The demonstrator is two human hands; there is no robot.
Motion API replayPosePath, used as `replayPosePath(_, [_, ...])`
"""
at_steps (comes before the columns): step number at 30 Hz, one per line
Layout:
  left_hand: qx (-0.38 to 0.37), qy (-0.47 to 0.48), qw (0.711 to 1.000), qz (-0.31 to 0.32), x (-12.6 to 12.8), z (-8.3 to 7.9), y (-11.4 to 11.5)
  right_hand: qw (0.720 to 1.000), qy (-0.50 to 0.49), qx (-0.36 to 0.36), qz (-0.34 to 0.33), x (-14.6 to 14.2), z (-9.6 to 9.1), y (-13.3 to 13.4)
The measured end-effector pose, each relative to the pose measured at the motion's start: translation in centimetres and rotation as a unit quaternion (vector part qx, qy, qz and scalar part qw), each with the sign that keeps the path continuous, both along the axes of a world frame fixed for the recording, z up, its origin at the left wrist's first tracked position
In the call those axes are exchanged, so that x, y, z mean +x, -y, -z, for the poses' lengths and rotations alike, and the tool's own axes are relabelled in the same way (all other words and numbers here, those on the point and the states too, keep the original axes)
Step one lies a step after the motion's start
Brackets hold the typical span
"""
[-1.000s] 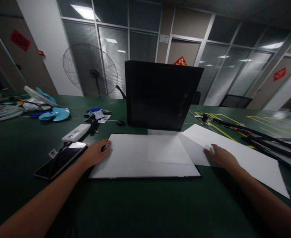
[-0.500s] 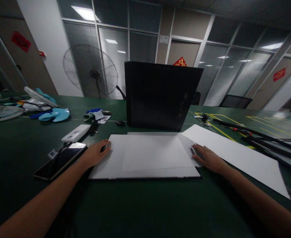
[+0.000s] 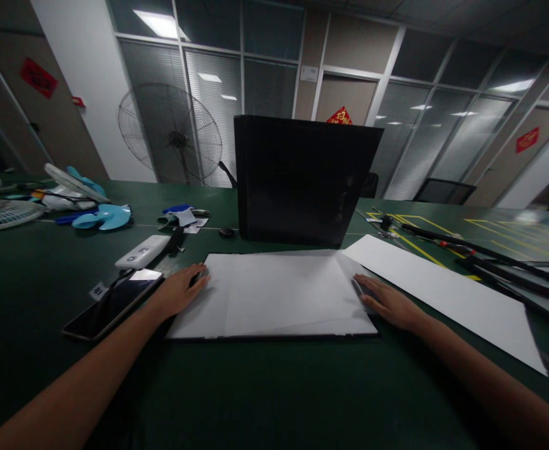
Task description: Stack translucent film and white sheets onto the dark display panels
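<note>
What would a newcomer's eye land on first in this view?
Probably the large, black, upright rectangular box standing mid-view on the dark green table. Next, the flat white rectangular panel with thin black edges in front of it, between the bare left hand and bare right hand. A light-blue, lobed fan blade adds colour on the table's left side.
</note>
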State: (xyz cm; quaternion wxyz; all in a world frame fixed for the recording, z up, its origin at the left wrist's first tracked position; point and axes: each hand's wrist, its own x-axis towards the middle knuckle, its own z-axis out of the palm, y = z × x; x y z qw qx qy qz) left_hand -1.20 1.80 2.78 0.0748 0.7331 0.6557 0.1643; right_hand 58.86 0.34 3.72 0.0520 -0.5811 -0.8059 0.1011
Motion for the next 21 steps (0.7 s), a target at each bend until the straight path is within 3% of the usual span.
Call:
replayPosePath(9, [0.018,0.012,1.000,0.016,-0.3,0.2,-0.1,0.996,0.048,0.056,0.048,-0.4,0.0,-0.2])
replayPosePath(14, [0.004,0.006,1.000,0.010,-0.2,0.2,-0.1,0.998,0.008,0.059,0.011,-0.2,0.7,-0.1])
replayPosePath(21, [0.007,0.010,1.000,0.000,-0.1,0.1,-0.1,0.995,-0.079,0.008,-0.060,0.0,1.5,0.2])
